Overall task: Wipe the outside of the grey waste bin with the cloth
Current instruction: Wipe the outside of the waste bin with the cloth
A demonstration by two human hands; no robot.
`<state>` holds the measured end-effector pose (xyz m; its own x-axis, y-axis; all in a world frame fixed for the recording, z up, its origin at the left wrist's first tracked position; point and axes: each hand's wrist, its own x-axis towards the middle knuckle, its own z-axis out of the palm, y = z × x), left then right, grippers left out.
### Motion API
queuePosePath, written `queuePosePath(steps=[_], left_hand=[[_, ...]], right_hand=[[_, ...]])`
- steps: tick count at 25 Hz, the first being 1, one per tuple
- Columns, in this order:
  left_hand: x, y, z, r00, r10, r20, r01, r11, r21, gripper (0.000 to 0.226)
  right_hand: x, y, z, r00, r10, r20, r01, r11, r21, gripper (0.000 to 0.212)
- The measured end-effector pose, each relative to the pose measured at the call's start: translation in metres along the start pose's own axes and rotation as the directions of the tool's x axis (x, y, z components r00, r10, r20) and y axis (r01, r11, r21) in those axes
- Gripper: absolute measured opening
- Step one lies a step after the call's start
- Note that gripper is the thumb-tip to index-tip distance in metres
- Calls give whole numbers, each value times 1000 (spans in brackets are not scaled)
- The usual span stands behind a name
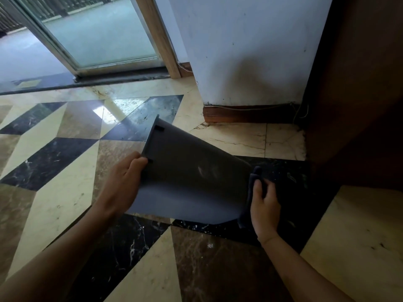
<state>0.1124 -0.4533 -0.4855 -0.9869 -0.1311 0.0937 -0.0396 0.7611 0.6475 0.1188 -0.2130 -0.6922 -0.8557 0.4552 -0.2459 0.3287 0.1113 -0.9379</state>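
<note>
Over patterned floor, left hand (122, 182) grips the tipped bin (187, 182) (opening hidden); right hand (265, 209) clasps the cloth (253, 182).

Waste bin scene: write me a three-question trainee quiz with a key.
1. True or false: the grey bin stands upright on the floor.
2. Which hand presses the dark cloth to the bin? A) left B) right C) neither
3. Fill in: the left hand has its grip on the bin's ____ edge.

Key
1. False: the bin is tipped on its side, with its open end towards the glass door.
2. B: the right hand holds the cloth against the bin's base end.
3. Rim.
</note>
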Motion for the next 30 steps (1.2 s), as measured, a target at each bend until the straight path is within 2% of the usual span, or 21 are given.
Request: queuePosePath(steps=[2, 4, 7, 9, 11, 13, 14, 16, 18, 21, 23, 27, 28, 30], left_hand=[[2, -1, 1, 998, -53, -29, 55, 995, 83, 38], [3, 1, 5, 998, -15, -53, 21, 992, 121, 39], [-5, 1, 11, 995, 22, -94, -12, 994, 113, 39], [-13, 3, 15, 989, 25, -147, -11, 995, 97, 40], [-21, 8, 23, 983, 21, -181, -5, 996, 89, 39], [-27, 15, 34, 983, 23, -184, -7, 996, 90, 37], [-29, 19, 39, 984, 30, -177, -16, 997, 78, 35], [-32, 27, 47, 988, 31, -154, -31, 1000, 6, 29], [-37, 30, 49, 990, 21, -137, -34, 995, -91, 29], [-39, 31, 45, 992, 27, -127, -38, 996, -82, 42], [-37, 27, 42, 992, 32, -126, -39, 998, -55, 42], [-34, 17, 32, 989, -25, -146, 16, 998, -61, 40], [-33, 16, 30, 988, -31, -150, 21, 997, -72, 39], [-29, 17, 30, 988, -27, -153, 17, 997, -71, 39]], right_hand=[[-4, -2, 1, 999, -26, 30, 27, 1000, -16, 38], [-3, -5, -4, 998, -53, 29, 55, 996, -71, 38], [0, -20, -18, 968, -226, -112, 193, 950, -244, 37], [-5, -47, -25, 909, -366, -199, 338, 927, -160, 35], [-23, -83, -18, 854, -464, -237, 484, 875, 32, 36], [-50, -121, 3, 797, -575, -185, 602, 784, 153, 33], [-64, -134, 16, 763, -637, -110, 645, 742, 182, 33], [-83, -148, 36, 712, -688, 141, 674, 726, 137, 42], [-78, -147, 45, 705, -629, 329, 667, 745, -5, 53], [-55, -133, 47, 704, -602, 375, 685, 716, -136, 51], [-36, -119, 46, 741, -537, 404, 636, 753, -167, 53], [13, -73, 29, 884, -293, 364, 420, 839, -345, 54], [21, -62, 24, 905, -259, 336, 373, 864, -337, 53], [33, -44, 13, 949, -173, 263, 229, 952, -202, 45]])
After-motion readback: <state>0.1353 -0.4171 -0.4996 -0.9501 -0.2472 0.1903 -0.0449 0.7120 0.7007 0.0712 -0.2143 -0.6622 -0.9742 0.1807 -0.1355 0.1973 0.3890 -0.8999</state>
